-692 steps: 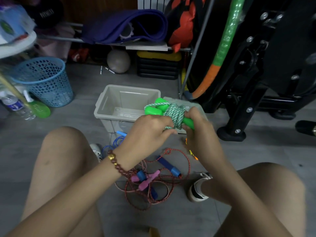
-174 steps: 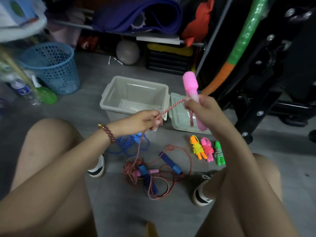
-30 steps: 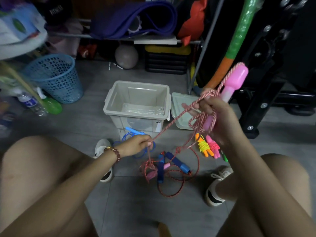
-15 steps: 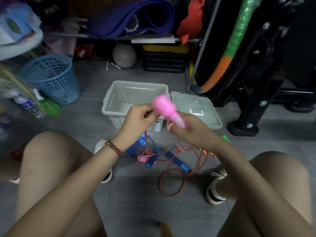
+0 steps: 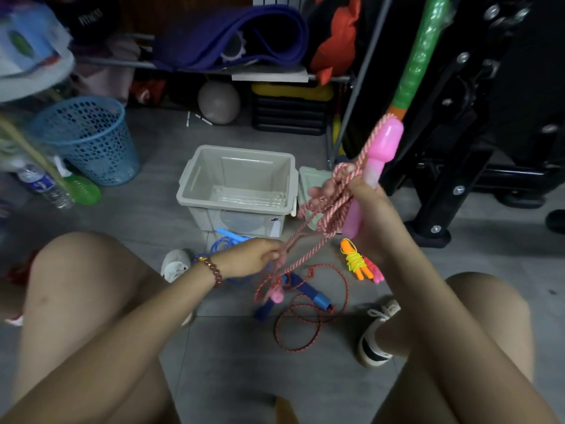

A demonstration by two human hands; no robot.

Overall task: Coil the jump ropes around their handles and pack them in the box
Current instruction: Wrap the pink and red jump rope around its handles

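Observation:
My right hand (image 5: 371, 218) grips a pink jump-rope handle (image 5: 379, 162) upright, right of the box, with several loops of its pink-and-white rope (image 5: 328, 209) gathered over the fingers. My left hand (image 5: 253, 257) pinches the same rope lower down; the other pink handle (image 5: 276, 296) dangles below it. The grey open box (image 5: 238, 185) stands on the floor ahead, empty, its lid (image 5: 308, 179) beside it. A red rope with blue handles (image 5: 312, 296) lies loose on the floor. A blue rope (image 5: 227, 238) lies by the box. Coiled orange and pink ropes (image 5: 359, 263) lie under my right wrist.
My bare knees frame the floor patch, shoes (image 5: 377, 335) at its edges. A blue mesh bin (image 5: 88, 139), a green bottle (image 5: 81, 188) and a water bottle stand left. A grey ball (image 5: 218, 102), a black crate and a rolled purple mat sit behind; black exercise equipment (image 5: 458, 166) is right.
My right hand has swung the pink handle up and to the right, from in front of the box, laying another loop of rope over the fingers; my left hand has dropped lower along the rope.

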